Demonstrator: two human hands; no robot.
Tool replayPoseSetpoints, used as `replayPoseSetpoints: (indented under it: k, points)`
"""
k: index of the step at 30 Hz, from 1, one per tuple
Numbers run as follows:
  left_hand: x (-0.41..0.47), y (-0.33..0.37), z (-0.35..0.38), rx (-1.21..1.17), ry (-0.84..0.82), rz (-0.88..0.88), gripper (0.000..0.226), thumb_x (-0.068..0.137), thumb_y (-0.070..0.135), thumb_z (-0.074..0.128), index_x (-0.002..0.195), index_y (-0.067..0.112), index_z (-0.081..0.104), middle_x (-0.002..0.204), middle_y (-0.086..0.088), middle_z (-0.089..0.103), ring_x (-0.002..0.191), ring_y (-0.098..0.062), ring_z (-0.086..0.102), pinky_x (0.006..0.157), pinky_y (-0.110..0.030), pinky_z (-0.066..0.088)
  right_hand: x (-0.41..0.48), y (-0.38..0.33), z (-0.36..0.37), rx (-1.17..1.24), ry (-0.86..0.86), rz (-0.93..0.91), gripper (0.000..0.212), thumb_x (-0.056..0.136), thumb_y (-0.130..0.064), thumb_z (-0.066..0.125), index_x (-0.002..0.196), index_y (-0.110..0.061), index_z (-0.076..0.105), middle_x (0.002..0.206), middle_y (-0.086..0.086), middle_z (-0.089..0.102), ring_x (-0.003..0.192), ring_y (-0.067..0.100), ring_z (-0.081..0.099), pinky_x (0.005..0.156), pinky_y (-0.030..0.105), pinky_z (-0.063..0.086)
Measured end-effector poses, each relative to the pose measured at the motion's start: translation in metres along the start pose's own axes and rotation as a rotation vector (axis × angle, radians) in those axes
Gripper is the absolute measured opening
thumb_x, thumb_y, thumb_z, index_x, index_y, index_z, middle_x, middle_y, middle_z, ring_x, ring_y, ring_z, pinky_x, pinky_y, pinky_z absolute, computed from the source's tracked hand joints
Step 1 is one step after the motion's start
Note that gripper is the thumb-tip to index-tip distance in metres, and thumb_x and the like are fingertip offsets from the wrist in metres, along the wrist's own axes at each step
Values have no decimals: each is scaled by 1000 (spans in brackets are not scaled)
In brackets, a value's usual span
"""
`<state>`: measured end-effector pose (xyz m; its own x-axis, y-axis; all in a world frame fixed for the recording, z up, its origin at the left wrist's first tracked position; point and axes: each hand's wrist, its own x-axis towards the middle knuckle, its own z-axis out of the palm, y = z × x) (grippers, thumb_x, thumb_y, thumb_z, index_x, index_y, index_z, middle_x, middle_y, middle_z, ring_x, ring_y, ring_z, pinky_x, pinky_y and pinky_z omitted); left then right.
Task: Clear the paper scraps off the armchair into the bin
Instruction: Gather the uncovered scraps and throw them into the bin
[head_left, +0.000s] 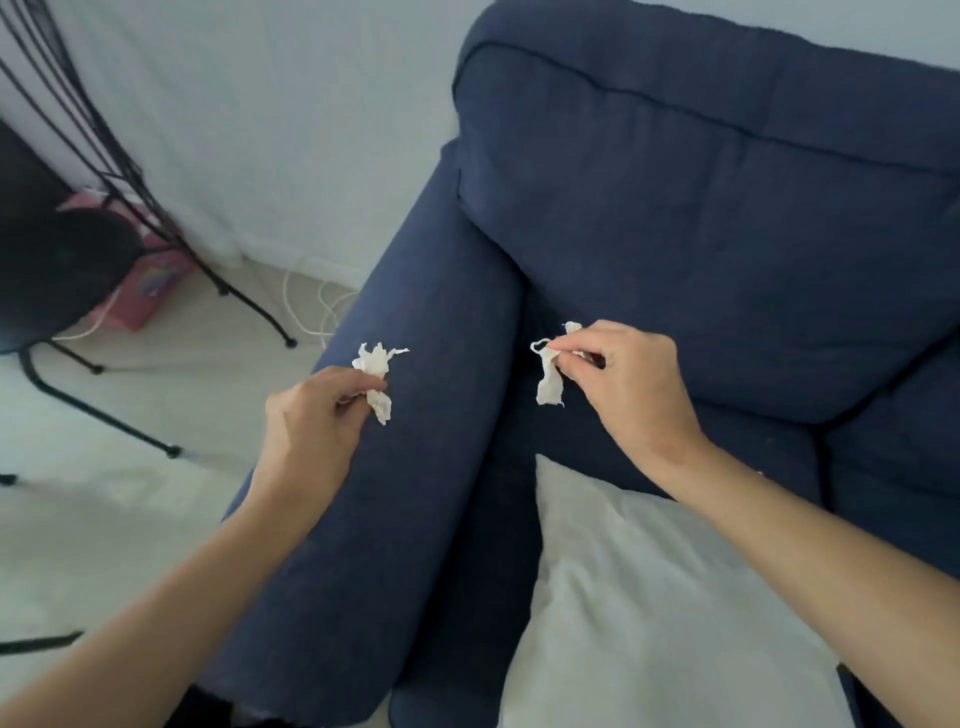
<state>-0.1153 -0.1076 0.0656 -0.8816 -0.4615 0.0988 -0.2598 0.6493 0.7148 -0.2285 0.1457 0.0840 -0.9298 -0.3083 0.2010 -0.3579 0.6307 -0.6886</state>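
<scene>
The dark blue armchair (675, 218) fills the middle and right of the view. My left hand (317, 410) hovers over its left armrest (415, 467), pinching a crumpled white paper scrap (375, 366). Over the seat, near the gap beside the armrest, my right hand (628, 379) holds a thin white paper scrap (549, 376) that dangles from the fingertips. No bin is in view.
A white pillow (649, 613) lies on the front of the seat. A black metal-framed chair (62, 270) stands at the left on the pale floor, with a pink box (150, 280) and white cables (317, 306) by the wall.
</scene>
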Motion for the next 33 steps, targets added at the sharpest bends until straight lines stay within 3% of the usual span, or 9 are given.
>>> replayPoseSetpoints:
  k: [3,6,11,15,18,22,26,28,33]
  points:
    - [-32,-47,-56,17,37,-81,27,84,-4,64,88,19,78,86,13,71,76,-10,65,73,-14,45,-16,-63,50,67,-73,-73,14,91,-8,72,97,-14,82,72,-12,60,69,-8,59,65,7,40]
    - [-67,-100,-106,19,113,-190,22,86,-4,65,94,13,77,93,9,70,84,-16,67,84,-28,50,-38,-122,101,80,-157,-157,13,92,-9,72,97,-14,82,71,-5,62,67,10,60,67,24,50]
    - [-136,-193,-165,103,182,-329,22,85,-4,67,92,15,77,96,2,73,79,-16,65,80,-31,52,-92,-203,180,86,-305,-287,14,90,-12,75,100,-18,82,72,-15,63,67,5,61,67,19,50]
    - [-195,-244,-184,89,157,-436,20,87,-1,66,96,13,77,98,7,70,84,-12,65,80,-25,46,-145,-242,239,118,-464,-312,15,90,-12,75,104,-15,81,89,-4,77,81,10,70,76,23,55]
    - [-231,-272,-179,65,153,-509,24,86,-3,64,94,15,77,97,8,70,84,-13,66,81,-25,47,-184,-249,280,108,-565,-259,15,92,-11,73,104,-15,81,93,-2,77,86,10,70,78,12,50]
    - [-263,-302,-155,33,70,-592,26,83,-8,59,88,10,76,88,4,70,82,-19,66,74,-27,48,-232,-235,327,24,-668,-137,14,94,-18,71,104,-20,80,99,-5,76,92,9,68,84,21,52]
    - [-281,-322,-124,53,-11,-635,22,85,-5,58,68,9,60,70,4,56,74,-30,62,56,-21,32,-263,-214,361,-42,-681,-4,15,94,-20,71,105,-19,80,102,-3,77,93,11,66,76,14,49]
    - [-286,-333,-110,57,-37,-672,16,88,-2,55,78,4,66,81,-5,65,79,-30,64,60,-26,37,-274,-202,375,-48,-697,57,16,94,-19,70,107,-16,79,103,-1,76,91,11,64,68,6,40]
    - [-299,-360,-85,54,-107,-660,35,84,-5,52,94,18,76,97,-1,71,87,-23,66,75,-31,51,-291,-171,401,-60,-696,144,15,93,-17,70,105,-14,78,97,0,76,89,16,68,66,13,41]
